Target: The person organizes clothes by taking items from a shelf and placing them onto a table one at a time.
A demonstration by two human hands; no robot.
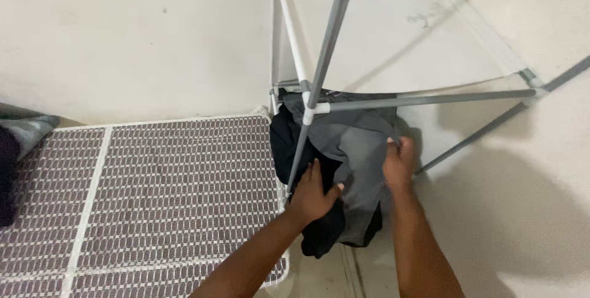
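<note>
1. The grey garment point(359, 150) hangs just right of the middle of the frame, draped from the lower rail of a rack point(430, 98). Its long axis runs downward and a little leftward, from the rail near the frame's centre to a hem close to the floor point(522, 224).
2. A black garment point(289, 147) hangs beside and partly behind it on the left side. Its lower end shows again beneath the left hand, so the two cloths overlap.
3. The right hand point(398, 164) is at the grey garment's right edge. Its fingers point(393, 144) are curled closed on a fold of the grey cloth, at about mid height.
4. The left hand point(312, 194) lies lower and to the left, spread flat with fingers extended, pressed on the dark cloth where grey and black meet. It grips nothing that I can see, though the thumb may be catching the grey edge; the view is too dim there to be sure.
5. Both hands touch the cloth, so neither is clearly nearer. The right alone has hold of it, and the bulk of the garment lies to the left of and below those fingers.
6. A slanted grey pole point(329, 39) of the rack crosses in front of the cloth, from the upper centre down toward the left hand.
7. A patterned mat point(153, 187) fills the lower left.
8. No packages, labels or signs are visible.
</note>
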